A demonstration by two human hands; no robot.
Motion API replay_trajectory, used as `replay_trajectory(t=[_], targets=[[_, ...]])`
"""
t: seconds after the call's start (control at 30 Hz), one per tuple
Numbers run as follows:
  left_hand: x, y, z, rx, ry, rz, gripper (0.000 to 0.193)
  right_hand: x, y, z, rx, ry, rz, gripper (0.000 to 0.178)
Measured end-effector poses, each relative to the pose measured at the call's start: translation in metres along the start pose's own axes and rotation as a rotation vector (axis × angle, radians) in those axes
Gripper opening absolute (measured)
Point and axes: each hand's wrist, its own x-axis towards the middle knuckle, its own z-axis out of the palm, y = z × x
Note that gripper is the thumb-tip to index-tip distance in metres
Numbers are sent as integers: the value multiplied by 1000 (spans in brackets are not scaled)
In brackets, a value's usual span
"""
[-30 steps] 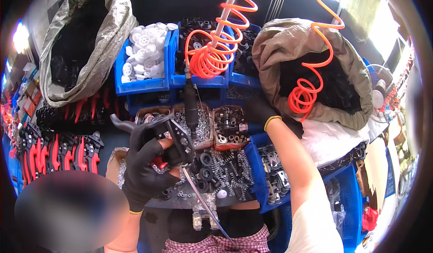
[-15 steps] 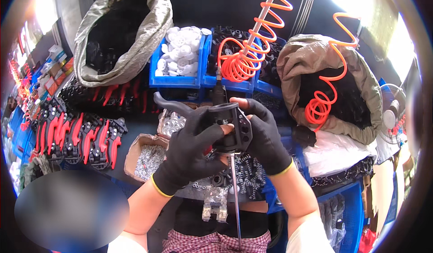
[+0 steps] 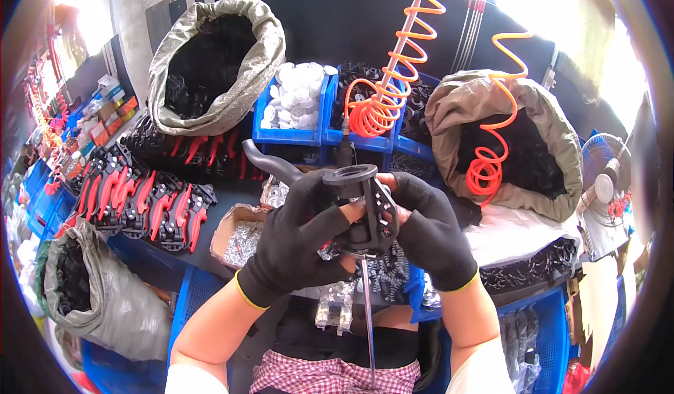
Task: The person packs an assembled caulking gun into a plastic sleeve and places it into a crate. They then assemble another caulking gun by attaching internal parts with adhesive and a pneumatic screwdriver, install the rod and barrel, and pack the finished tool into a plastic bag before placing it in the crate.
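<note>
Both hands wear black gloves with bare fingertips. Gripped between them, above the bench, is a black plastic housing (image 3: 357, 187) with a round ring opening at its top and small holes along its right side. My left hand (image 3: 302, 236) wraps round its left side, thumb on the front. A curved black lever (image 3: 270, 164) sticks out beyond that hand; whether it joins the housing is hidden. On the right, my right hand (image 3: 432, 229) holds the perforated side between thumb and fingers. A thin metal rod (image 3: 369, 324) runs down from beneath the housing.
Behind stand blue bins, one with white discs (image 3: 295, 96), under coiled orange air hoses (image 3: 372, 113). Black-and-red assemblies (image 3: 154, 204) lie left. Open sacks (image 3: 270, 50) stand around. A carton of small metal parts (image 3: 235, 236) and a metal fixture (image 3: 335, 306) are nearby.
The view has shifted, showing a sack at lower left. The housing has tilted, its ring opening now more visible; the right hand's fingers have moved down along its side.
</note>
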Motion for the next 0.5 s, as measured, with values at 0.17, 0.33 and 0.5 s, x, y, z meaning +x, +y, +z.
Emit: replay_trajectory(t=[0.17,0.33,0.5], targets=[[7,16,-5,3,-26,58,55,-8,-10,-13,-128,-87,-181,31],[8,26,0,-142,-4,136,60,-11,4,-7,11,109,-274,24],[14,43,-5,-63,-118,55,63,-18,-33,-15,-399,9,-295,25]])
